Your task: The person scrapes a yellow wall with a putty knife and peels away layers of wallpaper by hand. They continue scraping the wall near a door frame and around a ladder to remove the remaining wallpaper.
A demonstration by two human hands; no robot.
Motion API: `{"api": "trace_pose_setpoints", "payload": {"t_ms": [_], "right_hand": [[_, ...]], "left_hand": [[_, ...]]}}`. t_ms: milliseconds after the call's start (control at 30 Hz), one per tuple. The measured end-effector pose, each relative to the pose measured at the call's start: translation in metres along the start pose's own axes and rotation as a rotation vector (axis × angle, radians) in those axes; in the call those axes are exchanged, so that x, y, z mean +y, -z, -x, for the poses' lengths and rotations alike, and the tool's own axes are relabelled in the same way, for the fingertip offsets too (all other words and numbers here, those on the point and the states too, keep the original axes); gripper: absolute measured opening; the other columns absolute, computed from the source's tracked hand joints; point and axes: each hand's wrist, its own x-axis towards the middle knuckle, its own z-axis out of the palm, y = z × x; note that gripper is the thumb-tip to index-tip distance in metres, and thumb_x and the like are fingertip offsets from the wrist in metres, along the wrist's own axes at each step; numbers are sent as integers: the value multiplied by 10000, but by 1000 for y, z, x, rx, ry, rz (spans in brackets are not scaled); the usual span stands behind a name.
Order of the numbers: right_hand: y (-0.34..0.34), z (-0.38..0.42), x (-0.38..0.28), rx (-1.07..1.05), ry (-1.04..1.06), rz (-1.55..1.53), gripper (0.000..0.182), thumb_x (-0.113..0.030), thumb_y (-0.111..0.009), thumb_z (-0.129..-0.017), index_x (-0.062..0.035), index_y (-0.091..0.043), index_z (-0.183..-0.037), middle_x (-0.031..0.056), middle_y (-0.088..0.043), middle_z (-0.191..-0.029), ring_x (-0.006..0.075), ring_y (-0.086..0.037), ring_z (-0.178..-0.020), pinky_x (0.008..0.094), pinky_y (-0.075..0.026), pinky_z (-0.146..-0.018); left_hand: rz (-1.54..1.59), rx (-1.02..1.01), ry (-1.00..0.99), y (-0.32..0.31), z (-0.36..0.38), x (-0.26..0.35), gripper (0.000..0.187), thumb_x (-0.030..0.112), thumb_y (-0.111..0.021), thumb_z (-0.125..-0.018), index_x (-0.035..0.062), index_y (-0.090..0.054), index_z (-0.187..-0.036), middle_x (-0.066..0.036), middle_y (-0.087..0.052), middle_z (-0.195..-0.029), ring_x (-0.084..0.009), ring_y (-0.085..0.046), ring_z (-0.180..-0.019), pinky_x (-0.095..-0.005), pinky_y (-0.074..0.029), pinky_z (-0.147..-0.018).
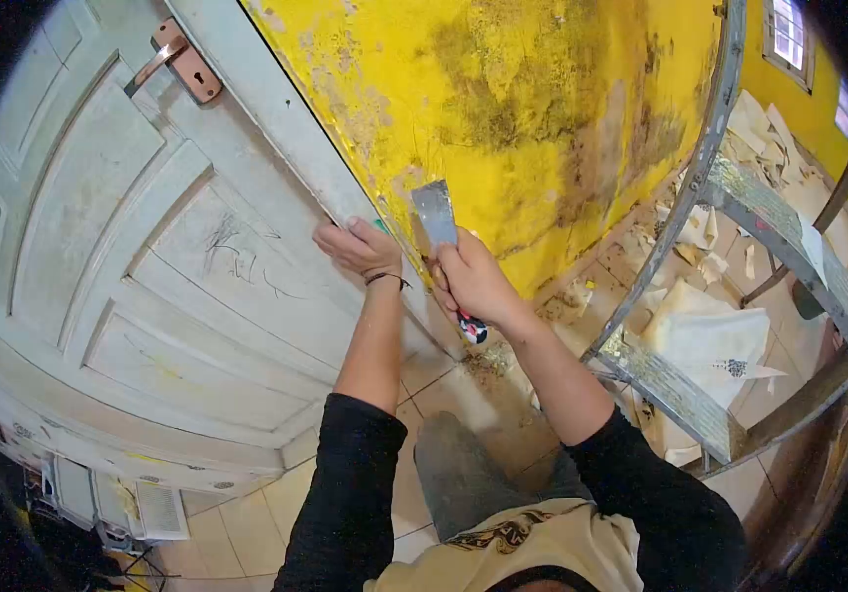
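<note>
My right hand (478,281) is wrapped round the handle of a putty knife (435,211), its dark-and-red grip end showing below my fist. The flat metal blade points up, overlapping the yellow wall (503,109), whose paint is flaking and stained with dark mould. On the left, my left hand (363,249) grips the edge of the white door frame (286,118), fingers curled and thumb on top. A small green bit shows by its fingertips. A dark band circles the left wrist.
A white panelled door (197,247) with a copper-coloured handle plate (187,64) stands on the left. At right is a metal stepladder (680,395). Peeled sheets (710,335) and paint scraps lie on the tiled floor (236,538) around it.
</note>
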Motion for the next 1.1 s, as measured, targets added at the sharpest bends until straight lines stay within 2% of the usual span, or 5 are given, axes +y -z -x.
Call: {"api": "trace_pose_setpoints", "payload": {"t_ms": [333,600,833,1000,1100], "right_hand": [[-6,-21,-2,-114,-204,-420,130,-192,-445,-1001,-63,-455,-1017,12,-447,-645,112,-398,-409,318,-385,-366],[-8,-40,7,35,37,311,160,-209,-433,-1019,-49,-440,-1029,41,-485,-625,141,-461,-399,334,-420,-368],[-1,-21,-3,-41,-18,-71,151,-219,-413,-1032,-69,-426,-1017,-2,-423,-621,111,-447,-409,327,-429,-364],[0,-31,-16,143,218,608,313,-226,-452,-1019,79,-493,-1073,387,-624,-877,561,-615,-861,565,-491,-783],[-6,-34,-12,194,220,768,312,-218,-445,-1023,86,-496,-1069,375,-630,-860,544,-628,-852,575,-488,-783]], "left_hand": [[-22,14,28,-1,1,-3,419,342,-415,-999,-61,-479,-1096,-258,-494,-1054,-439,-480,-991,-526,-374,-886],[-14,33,-12,-5,-2,1,423,288,-444,-949,-79,-475,-1155,-266,-493,-1055,-448,-475,-992,-530,-372,-886],[-5,4,7,-2,1,-3,443,333,-424,-978,-68,-471,-1160,-272,-502,-1083,-445,-484,-1017,-530,-376,-915],[-17,28,-10,-3,2,-3,447,349,-420,-982,-63,-475,-1145,-269,-501,-1075,-446,-484,-1015,-532,-376,-905],[-20,34,-3,-5,0,-1,436,331,-419,-979,-66,-474,-1150,-266,-499,-1072,-442,-481,-1013,-530,-376,-904]]}}
